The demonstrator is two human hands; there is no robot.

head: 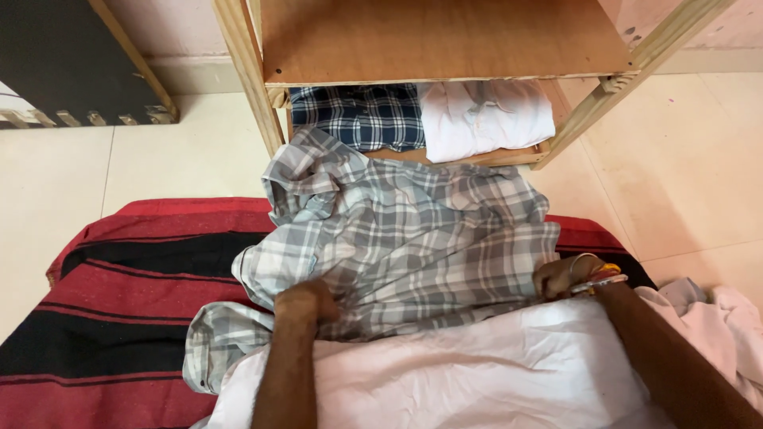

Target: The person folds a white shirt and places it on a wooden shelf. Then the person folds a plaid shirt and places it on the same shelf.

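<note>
Nearest the camera, a pale pink cloth point(477, 373) lay rumpled across the person's lap, its near edge cut off by the frame, and more of the same pale fabric bunched at the near right. Both forearms reached forward over it. The left hand point(306, 302) had its fingers curled shut into the near left edge of a grey and white plaid shirt point(405, 238), the fingertips buried in the folds so they could not be made out. The right hand point(564, 276), with bangles point(600, 276) at the wrist, pinched the shirt's near right edge with fingers closed on it. The shirt lay spread and wrinkled on a red and black striped blanket point(119, 302), one sleeve trailing to the near left and the collar crumpled at the far left; its near hem was hidden under the pink cloth. Farther off stood a wooden shelf point(445, 40) on a pale tiled floor point(691, 159), its lower level holding a folded dark blue checked garment point(358, 115) just beside a folded white garment point(485, 119), both partly hidden under the upper board.
</note>
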